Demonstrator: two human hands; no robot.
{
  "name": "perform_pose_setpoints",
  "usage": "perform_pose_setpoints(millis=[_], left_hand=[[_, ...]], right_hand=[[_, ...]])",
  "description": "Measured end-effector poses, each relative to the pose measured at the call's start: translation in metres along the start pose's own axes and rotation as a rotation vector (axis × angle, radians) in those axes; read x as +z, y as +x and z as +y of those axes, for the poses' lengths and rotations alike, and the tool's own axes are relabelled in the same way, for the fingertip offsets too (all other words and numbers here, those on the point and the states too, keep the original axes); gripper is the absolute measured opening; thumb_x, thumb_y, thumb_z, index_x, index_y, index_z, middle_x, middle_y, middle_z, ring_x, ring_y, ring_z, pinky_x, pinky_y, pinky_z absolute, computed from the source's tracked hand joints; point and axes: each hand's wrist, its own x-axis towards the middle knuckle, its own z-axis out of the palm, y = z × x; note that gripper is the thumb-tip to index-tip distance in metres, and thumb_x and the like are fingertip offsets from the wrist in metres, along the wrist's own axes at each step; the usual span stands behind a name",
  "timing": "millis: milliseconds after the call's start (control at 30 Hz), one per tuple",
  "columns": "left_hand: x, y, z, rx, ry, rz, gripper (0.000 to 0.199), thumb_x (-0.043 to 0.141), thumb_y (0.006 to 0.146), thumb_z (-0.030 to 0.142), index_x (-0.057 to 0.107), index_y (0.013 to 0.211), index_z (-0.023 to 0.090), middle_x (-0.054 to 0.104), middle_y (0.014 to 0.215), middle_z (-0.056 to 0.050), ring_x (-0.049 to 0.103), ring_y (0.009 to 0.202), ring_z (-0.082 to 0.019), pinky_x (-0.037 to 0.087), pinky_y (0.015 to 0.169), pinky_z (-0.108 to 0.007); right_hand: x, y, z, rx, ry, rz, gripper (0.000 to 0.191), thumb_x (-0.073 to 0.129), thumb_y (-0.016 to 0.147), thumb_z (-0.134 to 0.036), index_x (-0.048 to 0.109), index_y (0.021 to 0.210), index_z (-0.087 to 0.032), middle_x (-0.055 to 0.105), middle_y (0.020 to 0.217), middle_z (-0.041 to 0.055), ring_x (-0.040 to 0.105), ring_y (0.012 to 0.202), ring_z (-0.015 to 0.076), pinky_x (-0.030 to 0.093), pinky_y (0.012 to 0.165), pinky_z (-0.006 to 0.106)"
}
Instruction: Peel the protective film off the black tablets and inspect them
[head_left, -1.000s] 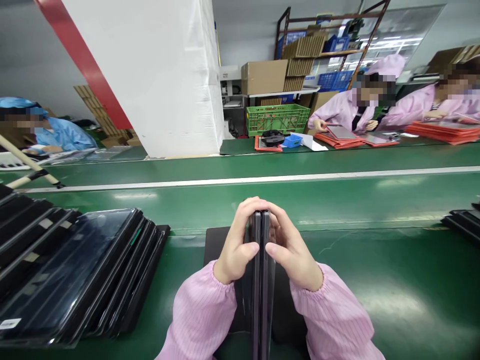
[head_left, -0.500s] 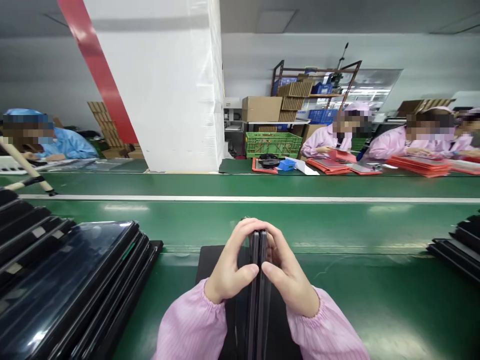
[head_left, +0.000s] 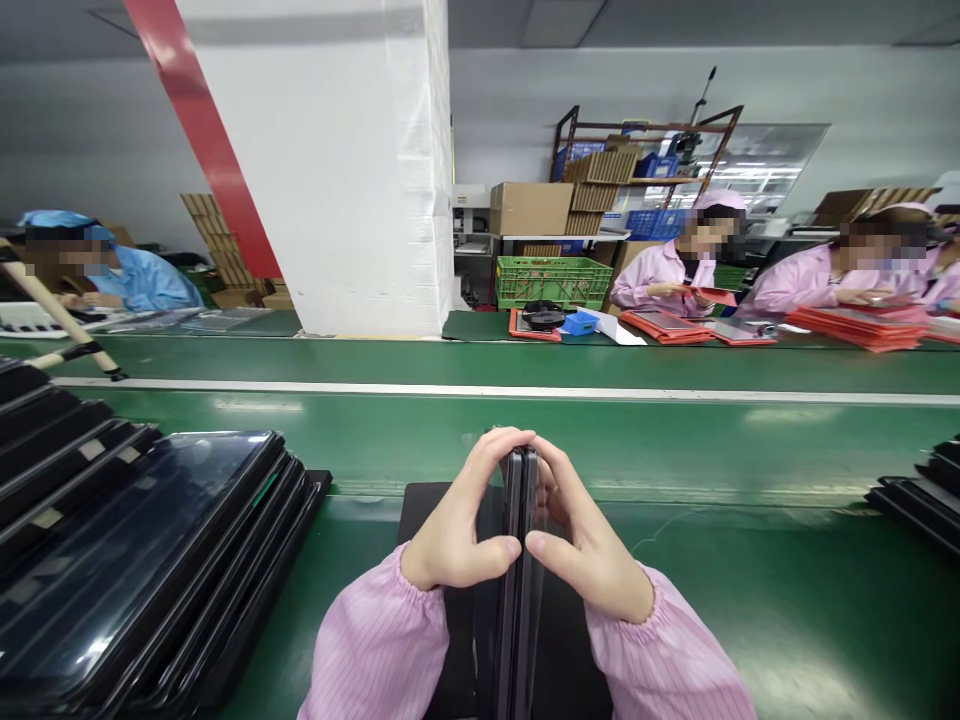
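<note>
Two thin dark panels stand upright on edge, side by side, at the lower middle of the head view. My left hand is closed on the left side of the pair, its thumb on the near edge and its fingers over the far end. From the right, my right hand grips the same pair in a like way, and the fingertips of both hands meet at the far top. Beneath the panels lies a flat black pad. The panels' lower ends run out of view.
Stacked dark panels fill the left, with more at the right edge. A tan pole stands at far left. Across the green bench sit people in pink and blue, near red-edged panels and a green crate.
The camera view has shifted slightly, so the scene sits a little higher and further right. Both hands keep their hold on the upright panels. One person across the bench has moved a red piece.
</note>
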Motion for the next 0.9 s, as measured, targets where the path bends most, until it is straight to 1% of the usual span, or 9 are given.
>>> perform_pose_setpoints(millis=[67, 200, 367, 533, 633, 733, 833, 900], left_hand=[[-0.002, -0.001, 0.0, -0.001, 0.014, -0.025, 0.079, 0.069, 0.074, 0.049, 0.043, 0.146, 0.029, 0.048, 0.144, -0.012, 0.044, 0.132, -0.039, 0.037, 0.113, -0.055], [-0.001, -0.001, 0.001, 0.024, 0.015, -0.03, 0.073, 0.067, 0.076, 0.043, 0.044, 0.144, 0.03, 0.045, 0.145, -0.01, 0.045, 0.131, -0.039, 0.037, 0.112, -0.056], [0.0, 0.0, 0.003, 0.0, 0.014, -0.019, 0.073, 0.067, 0.075, 0.046, 0.046, 0.143, 0.029, 0.05, 0.141, -0.011, 0.046, 0.13, -0.038, 0.038, 0.112, -0.055], [0.001, 0.001, 0.003, 0.067, 0.058, -0.012, 0.066, 0.064, 0.079, 0.048, 0.048, 0.14, 0.029, 0.049, 0.141, -0.01, 0.049, 0.128, -0.036, 0.038, 0.111, -0.053], [0.004, -0.001, 0.005, 0.085, 0.072, 0.05, 0.053, 0.061, 0.084, 0.049, 0.053, 0.133, 0.028, 0.054, 0.133, -0.01, 0.049, 0.128, -0.034, 0.035, 0.112, -0.051], [0.01, -0.003, 0.01, 0.07, 0.054, 0.116, 0.041, 0.059, 0.087, 0.046, 0.058, 0.124, 0.028, 0.057, 0.127, -0.009, 0.051, 0.126, -0.031, 0.037, 0.11, -0.049], [0.015, -0.006, 0.015, 0.033, 0.028, 0.13, 0.038, 0.061, 0.086, 0.044, 0.061, 0.12, 0.028, 0.058, 0.126, -0.009, 0.053, 0.122, -0.031, 0.041, 0.106, -0.048], [0.017, -0.006, 0.016, 0.007, 0.018, 0.138, 0.037, 0.062, 0.085, 0.042, 0.063, 0.119, 0.028, 0.059, 0.127, -0.008, 0.053, 0.122, -0.031, 0.04, 0.107, -0.048]], right_hand=[[-0.001, 0.0, -0.001, 0.004, 0.008, -0.02, 0.071, 0.063, 0.089, -0.035, 0.027, 0.15, -0.033, 0.045, 0.097, 0.0021, 0.052, 0.082, 0.0181, 0.051, 0.078, 0.034], [-0.001, -0.001, -0.003, 0.008, 0.019, -0.013, 0.071, 0.062, 0.088, -0.028, 0.027, 0.15, -0.033, 0.044, 0.096, 0.0019, 0.052, 0.083, 0.0179, 0.052, 0.077, 0.033], [0.0, -0.001, -0.005, 0.017, 0.016, -0.02, 0.073, 0.063, 0.085, -0.026, 0.027, 0.149, -0.031, 0.044, 0.094, 0.0018, 0.051, 0.082, 0.0181, 0.052, 0.076, 0.034], [0.0, -0.001, -0.006, 0.029, 0.035, 0.002, 0.071, 0.065, 0.083, -0.027, 0.032, 0.146, -0.031, 0.043, 0.092, 0.0013, 0.05, 0.081, 0.0185, 0.051, 0.072, 0.032], [0.002, -0.001, -0.004, 0.023, 0.07, 0.025, 0.059, 0.065, 0.087, -0.037, 0.039, 0.14, -0.031, 0.044, 0.088, 0.0007, 0.049, 0.08, 0.019, 0.05, 0.075, 0.034], [0.007, -0.003, -0.001, -0.009, 0.096, 0.098, 0.045, 0.06, 0.092, -0.046, 0.046, 0.132, -0.031, 0.046, 0.085, 0.0001, 0.048, 0.076, 0.0185, 0.047, 0.076, 0.035], [0.011, -0.005, -0.002, -0.043, 0.088, 0.154, 0.039, 0.06, 0.092, -0.047, 0.049, 0.126, -0.032, 0.049, 0.086, 0.0001, 0.045, 0.073, 0.0177, 0.045, 0.072, 0.032], [0.012, -0.007, -0.004, -0.055, 0.077, 0.168, 0.036, 0.059, 0.093, -0.047, 0.049, 0.124, -0.032, 0.049, 0.088, 0.0004, 0.045, 0.072, 0.0176, 0.044, 0.069, 0.031]])
